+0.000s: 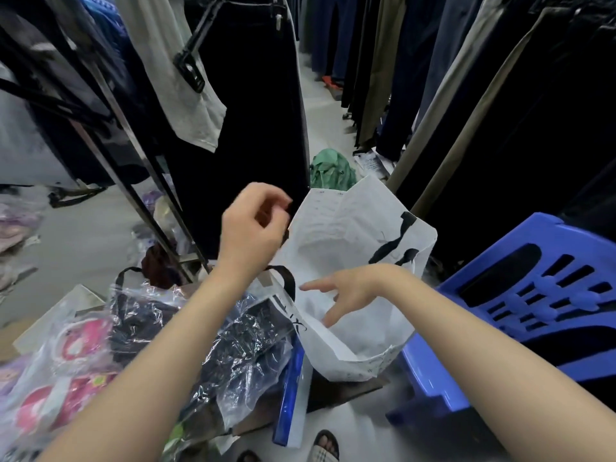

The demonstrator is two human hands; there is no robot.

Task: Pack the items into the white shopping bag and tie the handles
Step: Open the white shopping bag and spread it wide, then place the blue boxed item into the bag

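Head view: a white bag (353, 261) is seen standing open on the floor (83, 235), mouth upward, with black handles (396, 241) at its far rim and another black loop at its near rim. The inside appears empty, though its bottom cannot be fully seen. The left hand (255, 221) is raised just above the bag's left edge, fingers curled loosely with thumb near fingertips; whether anything thin is pinched there cannot be told. The right hand (346, 291) is held over the bag's mouth, fingers spread and pointing down-left, with nothing gripped.

The items are piled just left of the bag: dark clothing in clear crinkled plastic (233, 348), a flat blue-edged packet (293, 391) leaning against the bag's near side, and pink goods in plastic (60, 368) further left.

Judged risks: the bag is soft and unsupported, so its mouth could fold shut or the bag could tip toward the pile when something is pushed in one-handed. The slippery wrappers could slide out of a loose grip. The near handle lies partly under the pile and could be trapped.

The floor is pale grey and cluttered. Racks of dark hanging trousers (246, 105) crowd both sides of a narrow aisle. A blue plastic stool (540, 295) touches the bag's right side. A green garment (331, 170) lies beyond the bag. Sandalled toes (325, 445) show at the bottom edge.
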